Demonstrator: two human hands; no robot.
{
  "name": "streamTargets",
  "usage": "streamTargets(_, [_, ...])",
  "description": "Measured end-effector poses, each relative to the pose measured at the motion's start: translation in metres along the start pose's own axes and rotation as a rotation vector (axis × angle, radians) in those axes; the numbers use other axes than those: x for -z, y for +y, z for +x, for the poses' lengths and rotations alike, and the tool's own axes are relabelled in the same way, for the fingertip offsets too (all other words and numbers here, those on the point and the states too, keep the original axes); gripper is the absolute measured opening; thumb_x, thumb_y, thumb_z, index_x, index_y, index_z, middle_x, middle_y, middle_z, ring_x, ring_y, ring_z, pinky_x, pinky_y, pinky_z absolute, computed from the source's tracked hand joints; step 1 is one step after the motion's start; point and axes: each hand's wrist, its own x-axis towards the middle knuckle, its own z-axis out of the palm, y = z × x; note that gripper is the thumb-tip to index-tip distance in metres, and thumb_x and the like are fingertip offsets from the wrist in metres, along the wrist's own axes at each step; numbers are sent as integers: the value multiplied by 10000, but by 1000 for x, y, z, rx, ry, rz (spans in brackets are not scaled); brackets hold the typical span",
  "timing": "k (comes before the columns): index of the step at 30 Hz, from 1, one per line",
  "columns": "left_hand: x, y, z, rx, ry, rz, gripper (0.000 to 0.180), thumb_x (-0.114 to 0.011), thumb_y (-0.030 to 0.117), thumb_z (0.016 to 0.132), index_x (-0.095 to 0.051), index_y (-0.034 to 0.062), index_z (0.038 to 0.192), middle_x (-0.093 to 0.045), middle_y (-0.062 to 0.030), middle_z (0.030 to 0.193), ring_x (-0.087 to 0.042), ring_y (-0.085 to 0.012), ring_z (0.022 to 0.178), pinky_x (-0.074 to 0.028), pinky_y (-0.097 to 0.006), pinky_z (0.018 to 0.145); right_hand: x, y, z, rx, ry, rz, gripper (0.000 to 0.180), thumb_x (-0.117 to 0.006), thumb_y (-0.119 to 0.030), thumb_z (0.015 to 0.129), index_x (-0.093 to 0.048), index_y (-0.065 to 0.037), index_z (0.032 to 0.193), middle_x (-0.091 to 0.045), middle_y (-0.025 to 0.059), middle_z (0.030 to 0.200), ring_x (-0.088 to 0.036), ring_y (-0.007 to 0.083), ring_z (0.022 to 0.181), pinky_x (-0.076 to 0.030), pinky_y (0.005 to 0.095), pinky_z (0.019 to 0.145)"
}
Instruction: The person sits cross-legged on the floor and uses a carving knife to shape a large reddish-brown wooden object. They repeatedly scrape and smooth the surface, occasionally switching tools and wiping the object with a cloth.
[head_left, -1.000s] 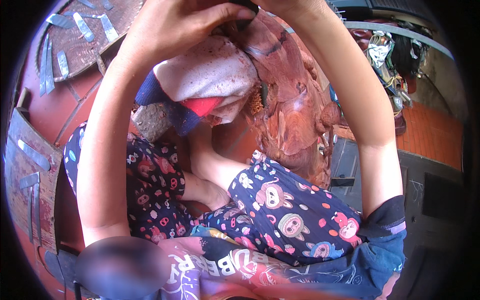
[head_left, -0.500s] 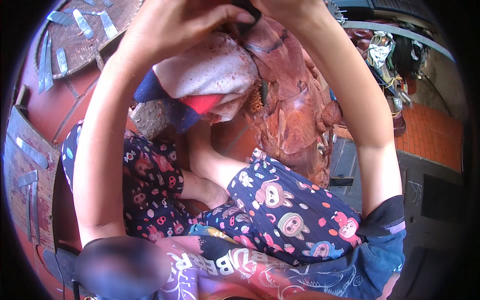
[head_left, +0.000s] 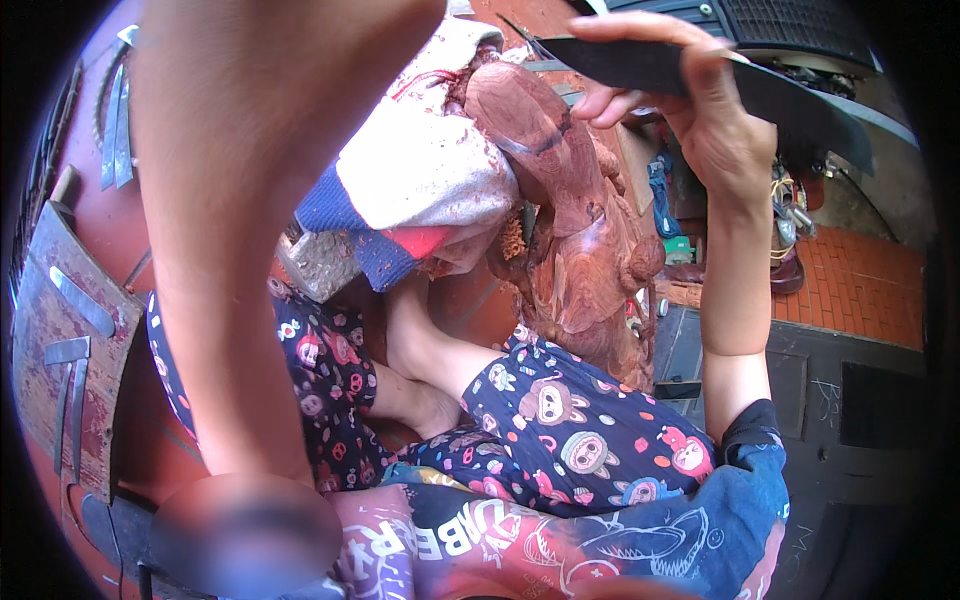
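My right hand (head_left: pixel 725 130) is raised at the upper right. Its thumb and fingers are closed on a flat, elongated dark piece (head_left: pixel 800 112) that narrows to a thin end on the left; its kind is unclear. My left forearm (head_left: pixel 230 230) sweeps up the left side, smeared by motion, with the hand beyond the upper edge. Between my arms a reddish-brown wood carving (head_left: pixel 590 270) leans against a whitish cloth (head_left: pixel 420 170) sprinkled with wood crumbs. Blue fabric (head_left: pixel 340 215) with a red patch sticks out under the cloth, beside a grey block (head_left: pixel 320 265).
Flat metal blades lie on a worn wooden board (head_left: pixel 100 330) at the left, and more blades (head_left: pixel 117 130) lie farther up. My bent legs in patterned trousers (head_left: pixel 560 420) are below the carving. Dark panels (head_left: pixel 780 370) and cluttered cords (head_left: pixel 795 205) are at the right.
My hands have parted. The right one has moved right and lower into view with the dark piece; the left one has gone out past the top edge.
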Motion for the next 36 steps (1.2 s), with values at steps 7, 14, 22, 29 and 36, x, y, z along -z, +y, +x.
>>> streamTargets(7, [-73, 64, -72, -102, 26, -437, 528, -708, 238, 823, -571, 59, 1301, -415, -189, 1519, -304, -467, 1440, -254, -644, 1138, -11, -4, 1, -260, -54, -216, 141, -713, -98, 889, -641, 7, 949, -669, 26, 816, -648, 71, 717, -522, 203, 631])
streamTargets(14, [-102, 48, -91, -11, 32, -507, 797, -790, 229, 784, -396, 128, 1470, -123, -310, 1613, -12, -557, 1480, -50, -689, 1148, -15, 34, 10, 244, -322, -829, 124, -725, -129, 829, -656, -31, 862, -575, 160, 1237, -630, 314, 1093, -517, 359, 912])
streamTargets(22, [-115, 32, -85, -32, 173, -504, 868, -769, 190, 795, -328, 92, 1536, -29, -350, 1605, -5, -629, 1436, -105, -677, 1150, -17, 20, 28, 150, -417, -808, 149, -717, -118, 809, -655, -11, 893, -649, 139, 1108, -669, 284, 934, -533, 358, 792])
streamTargets(29, [-117, 40, -97, 18, 157, -493, 961, -793, 222, 749, -291, 107, 1561, -20, -410, 1569, -7, -631, 1435, -190, -640, 1160, -15, 22, 22, 175, -434, -943, 170, -788, -90, 778, -704, 18, 878, -680, 110, 1107, -687, 217, 991, -562, 314, 812])
streamTargets(36, [-114, 22, -84, -44, 126, -383, 1007, -799, 270, 738, -261, 12, 1549, -29, -447, 1544, -49, -646, 1424, -215, -602, 1167, -5, 25, 45, 188, -494, -803, 206, -766, -115, 790, -743, -10, 966, -687, 128, 1123, -701, 235, 940, -563, 317, 812])
